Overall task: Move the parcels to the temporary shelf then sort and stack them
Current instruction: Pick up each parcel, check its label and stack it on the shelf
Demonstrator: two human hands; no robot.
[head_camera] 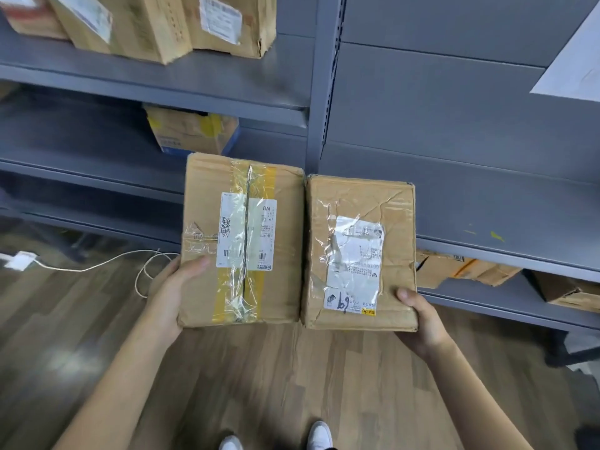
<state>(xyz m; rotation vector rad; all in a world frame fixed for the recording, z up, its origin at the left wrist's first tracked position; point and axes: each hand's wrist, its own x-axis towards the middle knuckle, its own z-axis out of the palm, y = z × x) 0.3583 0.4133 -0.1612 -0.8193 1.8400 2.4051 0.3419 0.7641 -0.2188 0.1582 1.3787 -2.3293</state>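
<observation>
From the head view I see two brown parcels held side by side, touching, long sides pointing away toward the grey shelf [227, 102]. My left hand [172, 293] grips the taped parcel [243, 241] at its near left corner. My right hand [422, 319] grips the crumpled parcel [360, 254] at its near right corner. The fingers underneath are hidden, so I think they curl below

Light: even, moderately bright, diffuse.
Glare: clear tape on left parcel [242, 238] and right parcel [358, 251] reflects white patches.
Shadows: dark recesses under shelves [156, 92]; soft shade on floor [276, 368].
Focus: parcels fairly sharp; upper boxes [146, 24] blurred.
Distortion: wide-angle; shelf lines splay toward edges.
</observation>
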